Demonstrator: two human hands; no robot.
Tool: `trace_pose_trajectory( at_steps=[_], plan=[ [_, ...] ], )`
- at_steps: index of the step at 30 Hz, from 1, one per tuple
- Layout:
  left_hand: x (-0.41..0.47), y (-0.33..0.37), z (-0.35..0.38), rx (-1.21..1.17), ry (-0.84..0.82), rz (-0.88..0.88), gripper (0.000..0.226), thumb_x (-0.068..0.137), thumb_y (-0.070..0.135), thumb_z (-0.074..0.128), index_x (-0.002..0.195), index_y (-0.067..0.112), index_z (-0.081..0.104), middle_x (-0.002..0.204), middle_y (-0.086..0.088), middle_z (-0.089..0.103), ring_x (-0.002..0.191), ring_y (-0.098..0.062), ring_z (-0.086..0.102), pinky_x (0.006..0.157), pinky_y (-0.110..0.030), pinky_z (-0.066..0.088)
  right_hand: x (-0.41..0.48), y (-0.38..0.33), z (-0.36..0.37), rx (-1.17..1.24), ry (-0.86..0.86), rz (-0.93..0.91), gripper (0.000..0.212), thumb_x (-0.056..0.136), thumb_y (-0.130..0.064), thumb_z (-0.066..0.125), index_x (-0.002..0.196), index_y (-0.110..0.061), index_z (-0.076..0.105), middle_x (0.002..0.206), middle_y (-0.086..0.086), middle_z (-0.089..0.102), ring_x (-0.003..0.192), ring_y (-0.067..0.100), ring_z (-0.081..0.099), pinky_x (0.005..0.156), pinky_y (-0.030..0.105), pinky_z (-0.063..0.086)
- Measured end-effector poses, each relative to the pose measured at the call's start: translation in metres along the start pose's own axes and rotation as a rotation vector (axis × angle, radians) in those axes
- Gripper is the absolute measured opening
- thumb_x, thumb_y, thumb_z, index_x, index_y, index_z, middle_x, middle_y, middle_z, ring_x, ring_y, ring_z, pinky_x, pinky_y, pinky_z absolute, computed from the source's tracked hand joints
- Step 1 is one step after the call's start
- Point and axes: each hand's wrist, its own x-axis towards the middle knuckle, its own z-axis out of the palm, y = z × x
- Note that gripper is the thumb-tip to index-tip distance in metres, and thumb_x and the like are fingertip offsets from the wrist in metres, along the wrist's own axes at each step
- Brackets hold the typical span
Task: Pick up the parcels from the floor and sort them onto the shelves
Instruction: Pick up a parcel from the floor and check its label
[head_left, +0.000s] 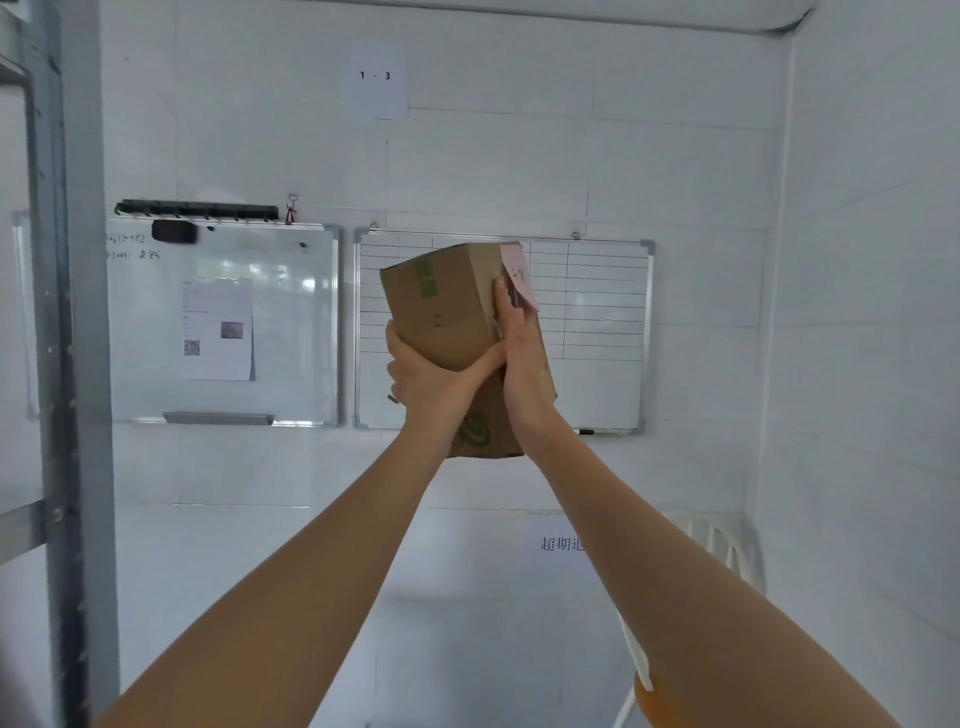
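Parcel (452, 312) is a brown cardboard box with green print, held up at arm's length in front of the wall, tilted, between both our hands. Left hand (431, 374) is wrapped around its lower left edge, thumb across the front face; right hand (519, 348) lies flat along the right side, fingertips up by a pink label (519, 278). The label's writing is too blurred to read, and the box's lower end is partly covered by our wrists. Box is closed, so we can't see any contents. Behind the hands: a gridded whiteboard (597, 312), partly blocked by the box. Left of the hands: a second whiteboard (223, 322) with a taped sheet, handwriting illegible. Far left: a grey shelf upright (72, 364), cut off by the frame edge. Below the right forearm, a wall sign (561, 543) is half hidden, and a white chair (727, 551) shows only in part.
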Motion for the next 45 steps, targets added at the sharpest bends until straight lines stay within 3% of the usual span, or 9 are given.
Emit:
trace_pose_trajectory(
  at_steps=[3,6,11,14,19,21,25,31,45],
  plan=[
    [0.001,0.002,-0.009,-0.080,-0.036,-0.033,0.121,0.043,0.058,0.079,0.143,0.034,0.015,0.138,0.000,0.042,0.124,-0.024,0.046,0.101,-0.044,0.045,-0.001,0.003,-0.007,-0.015,-0.046,-0.066,0.074,0.080,-0.078,0.032,0.147,-0.046,0.029,0.153,-0.014,0.037,0.142,0.012,0.034,0.118,0.051,0.021],
    [0.005,0.002,-0.027,-0.192,-0.115,-0.069,0.098,0.069,0.044,0.073,0.146,0.031,0.014,0.141,-0.002,0.040,0.124,-0.025,0.046,0.092,-0.037,0.045,-0.006,0.016,-0.028,-0.258,-0.079,-0.238,0.056,0.094,-0.052,0.037,0.148,-0.039,0.033,0.158,-0.007,0.030,0.145,0.016,0.027,0.120,0.048,0.019],
    [0.013,0.005,-0.057,-0.352,-0.185,-0.075,0.061,0.088,0.032,0.057,0.141,0.030,0.028,0.118,0.002,0.057,0.097,-0.012,0.058,0.069,-0.026,0.047,-0.014,0.030,-0.052,-0.241,0.022,-0.122,0.090,0.077,-0.053,0.057,0.154,-0.027,0.017,0.161,-0.002,0.025,0.147,0.019,0.025,0.119,0.053,0.023],
    [0.015,0.002,-0.070,-0.358,-0.246,-0.085,0.071,0.078,0.042,0.058,0.142,0.029,0.032,0.115,0.003,0.063,0.102,-0.014,0.060,0.073,-0.028,0.049,-0.012,0.026,-0.061,-0.058,-0.101,0.066,0.094,0.081,-0.049,0.068,0.155,-0.031,0.012,0.161,0.002,0.024,0.147,0.022,0.025,0.120,0.047,0.023],
    [0.011,-0.003,-0.077,-0.348,-0.340,-0.118,0.068,0.072,0.046,0.057,0.136,0.031,0.040,0.125,-0.004,0.062,0.120,-0.027,0.056,0.102,-0.050,0.044,-0.010,0.024,-0.064,0.183,-0.365,0.204,0.070,0.084,-0.043,0.064,0.146,-0.032,0.034,0.121,-0.001,0.068,0.105,0.018,0.068,0.092,0.044,0.057],
    [0.009,-0.004,-0.074,-0.329,-0.369,-0.114,0.068,0.075,0.052,0.056,0.137,0.032,0.040,0.126,-0.002,0.062,0.119,-0.024,0.057,0.097,-0.046,0.048,-0.013,0.024,-0.058,0.272,-0.353,0.204,0.061,0.084,-0.037,0.063,0.140,-0.027,0.043,0.112,0.001,0.071,0.093,0.018,0.072,0.074,0.035,0.062],
    [0.004,-0.007,-0.067,-0.299,-0.407,-0.188,0.055,0.089,0.060,0.036,0.135,0.034,0.046,0.115,0.002,0.068,0.099,-0.018,0.067,0.068,-0.030,0.058,-0.016,0.026,-0.053,0.410,-0.272,0.159,0.050,0.092,-0.022,0.060,0.140,-0.022,0.045,0.106,0.001,0.072,0.083,0.015,0.074,0.064,0.031,0.060],
    [0.004,-0.008,-0.070,-0.335,-0.346,-0.187,0.039,0.092,0.047,0.042,0.130,0.037,0.044,0.098,0.009,0.068,0.084,-0.011,0.067,0.056,-0.025,0.058,-0.017,0.025,-0.042,0.406,-0.318,0.163,0.055,0.092,-0.023,0.059,0.144,-0.026,0.040,0.108,0.001,0.071,0.083,0.014,0.074,0.063,0.031,0.060],
    [-0.019,0.010,-0.115,-0.211,-0.242,-0.050,0.049,0.091,0.050,0.043,0.137,0.036,0.041,0.115,0.009,0.067,0.101,-0.014,0.067,0.072,-0.030,0.056,-0.036,0.017,-0.014,0.559,-0.443,0.178,0.067,0.081,-0.027,0.063,0.144,-0.028,0.039,0.110,0.003,0.071,0.086,0.017,0.074,0.066,0.035,0.061]
  ],
)
